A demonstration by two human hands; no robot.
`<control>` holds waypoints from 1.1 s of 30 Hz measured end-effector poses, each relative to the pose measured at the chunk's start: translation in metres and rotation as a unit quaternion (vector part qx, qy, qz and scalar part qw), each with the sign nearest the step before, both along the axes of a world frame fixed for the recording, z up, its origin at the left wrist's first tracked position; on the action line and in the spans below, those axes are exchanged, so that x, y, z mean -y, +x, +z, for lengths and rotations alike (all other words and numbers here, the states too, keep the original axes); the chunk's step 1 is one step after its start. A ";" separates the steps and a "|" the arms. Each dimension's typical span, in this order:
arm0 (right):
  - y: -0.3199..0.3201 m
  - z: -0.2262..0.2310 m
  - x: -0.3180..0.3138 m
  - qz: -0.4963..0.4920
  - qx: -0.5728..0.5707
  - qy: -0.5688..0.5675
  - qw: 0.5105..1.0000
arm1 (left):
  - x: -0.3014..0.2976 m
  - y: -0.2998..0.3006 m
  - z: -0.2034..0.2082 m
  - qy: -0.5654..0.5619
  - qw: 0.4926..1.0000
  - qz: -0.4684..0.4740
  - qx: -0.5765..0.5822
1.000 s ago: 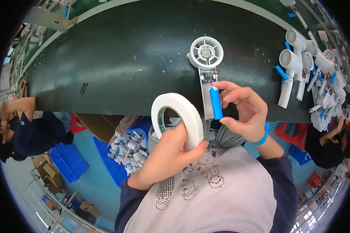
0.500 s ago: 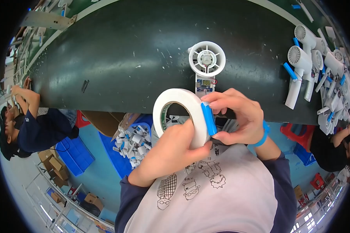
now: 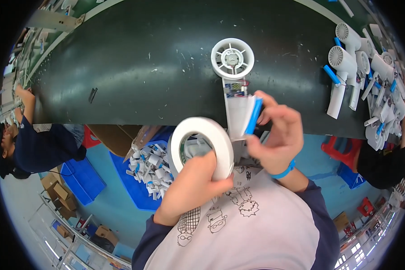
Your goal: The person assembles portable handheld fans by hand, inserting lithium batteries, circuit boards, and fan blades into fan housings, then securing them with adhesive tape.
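My left hand grips a wide roll of white tape, with the thumb outside and the fingers through its core. Between the fingertips and thumb of my right hand is a blue cylindrical battery, tilted, with a white strip along its left side. It is held over or beside the handle of a white handheld fan, which lies on the table with its round head pointing away from me. The handle is uncovered, showing a small circuit board below the head. Whether the battery touches the handle, I cannot tell.
White fans with blue batteries are heaped at the right of the dark table. A small black piece lies at left. Below the table edge, a blue bin holds white parts. People sit on both sides.
My right hand has drawn the battery away from the tape roll and up toward the fan's handle; a white strip now shows along it. The roll is slightly lower, still in my left hand.
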State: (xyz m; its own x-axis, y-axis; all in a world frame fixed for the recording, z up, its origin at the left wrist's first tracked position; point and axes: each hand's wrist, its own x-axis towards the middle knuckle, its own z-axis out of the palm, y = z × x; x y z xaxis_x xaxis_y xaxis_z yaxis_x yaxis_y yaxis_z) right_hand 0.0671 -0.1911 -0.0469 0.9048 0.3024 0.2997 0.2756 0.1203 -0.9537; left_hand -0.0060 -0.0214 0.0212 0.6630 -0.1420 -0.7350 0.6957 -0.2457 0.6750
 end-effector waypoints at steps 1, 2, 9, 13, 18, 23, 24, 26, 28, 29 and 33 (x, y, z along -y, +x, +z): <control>0.002 0.001 0.003 0.007 0.002 -0.013 1.000 | 0.000 -0.011 -0.002 0.009 0.999 0.004 0.032; 0.004 0.003 0.006 0.014 0.004 -0.026 1.000 | 0.000 -0.019 -0.006 0.018 0.998 0.007 0.064; 0.003 0.014 0.022 0.119 -0.143 0.043 0.982 | 0.023 -0.019 -0.019 -0.139 0.960 0.160 0.184; 0.007 0.021 0.031 0.159 -0.173 0.037 0.971 | 0.035 -0.021 -0.030 -0.185 0.952 0.197 0.144; 0.009 0.029 0.038 0.190 -0.172 -0.007 0.967 | 0.047 -0.024 -0.049 -0.278 0.929 0.185 0.157; 0.026 0.045 0.041 0.205 0.095 -0.302 0.926 | 0.033 -0.028 -0.050 -0.189 0.950 0.179 0.173; 0.027 0.046 0.038 0.220 0.160 -0.345 0.898 | 0.033 -0.028 -0.048 -0.181 0.951 0.185 0.171; 0.027 0.047 0.032 0.215 0.195 -0.350 0.891 | 0.033 -0.028 -0.048 -0.188 0.949 0.188 0.172; 0.028 0.049 0.028 0.236 0.258 -0.380 0.856 | 0.033 -0.028 -0.047 -0.193 0.946 0.190 0.175; 0.028 0.049 0.026 0.238 0.259 -0.379 0.856 | 0.032 -0.028 -0.046 -0.193 0.948 0.192 0.167; 0.031 0.053 0.019 0.235 0.324 -0.416 0.816 | 0.029 -0.029 -0.046 -0.177 0.953 0.180 0.168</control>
State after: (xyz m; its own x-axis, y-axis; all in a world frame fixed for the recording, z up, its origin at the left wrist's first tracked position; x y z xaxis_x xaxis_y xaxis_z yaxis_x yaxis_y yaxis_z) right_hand 0.0980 -0.2097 0.0065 0.3629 0.9137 0.1828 0.8652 -0.2575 -0.4304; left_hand -0.0348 -0.0507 -0.0252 0.9050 -0.0605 -0.4211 0.4219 0.2534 0.8705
